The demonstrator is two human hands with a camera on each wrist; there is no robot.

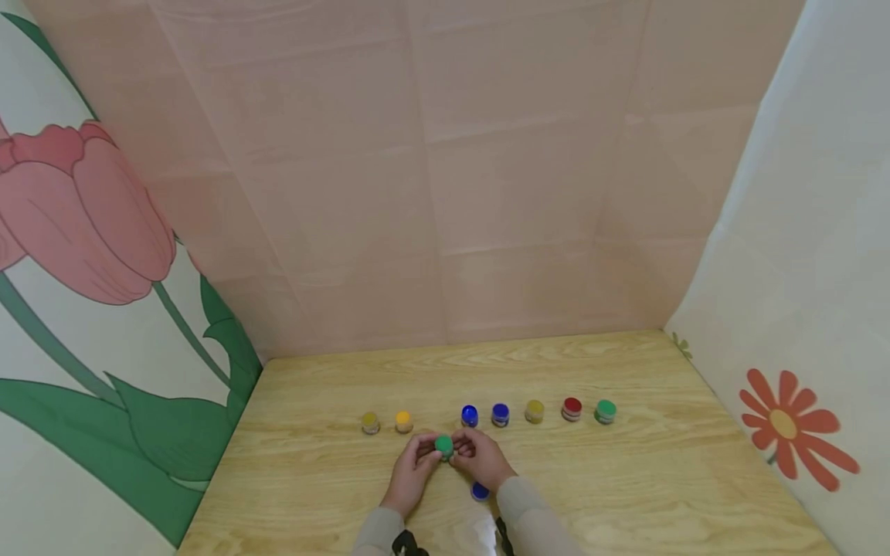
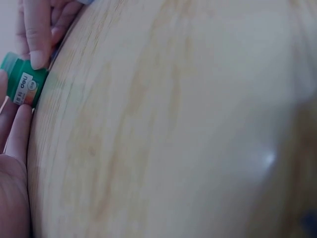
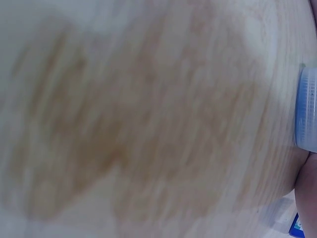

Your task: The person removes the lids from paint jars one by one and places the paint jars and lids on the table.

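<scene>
A small green paint jar (image 1: 443, 445) is between my two hands, close over the wooden table. My left hand (image 1: 410, 475) grips it from the left, thumb on one side and fingers on the other. From the right, my right hand (image 1: 484, 461) has its fingertips on the same jar. In the left wrist view the green jar (image 2: 22, 82) lies tilted and shows a white printed label. A blue-lidded jar (image 1: 480, 491) stands just below my right hand, partly covered by it. At the right wrist view's edge is part of a translucent bluish jar (image 3: 307, 109).
Behind the hands stands a row of similar jars: a yellow one (image 1: 371, 422) and an orange one (image 1: 403, 421) at left, then two blue (image 1: 500, 415), a yellow (image 1: 535, 411), a red (image 1: 572, 408) and a green jar (image 1: 606, 411). Printed cloth walls (image 1: 445, 193) border the table (image 1: 313, 455).
</scene>
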